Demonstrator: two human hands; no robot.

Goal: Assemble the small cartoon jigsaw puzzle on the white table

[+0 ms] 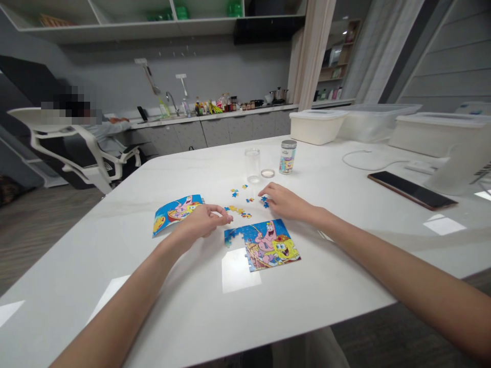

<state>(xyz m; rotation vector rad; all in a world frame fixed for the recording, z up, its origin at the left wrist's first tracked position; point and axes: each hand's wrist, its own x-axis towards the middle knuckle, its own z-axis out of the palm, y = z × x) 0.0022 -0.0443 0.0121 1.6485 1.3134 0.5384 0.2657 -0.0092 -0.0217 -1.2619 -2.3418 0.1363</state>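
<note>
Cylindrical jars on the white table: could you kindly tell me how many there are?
2: a clear cylindrical glass jar and, to its right, a slim printed canister with a silver cap, both beyond the blue cartoon jigsaw puzzle. None seems hidden.

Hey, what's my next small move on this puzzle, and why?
I'd probably try the small blue jigsaw piece beside your right hand in the gap at the lower left of the partly assembled rectangular cartoon jigsaw puzzle, since that piece is within easy reach and the puzzle around the gap looks blue.
</note>
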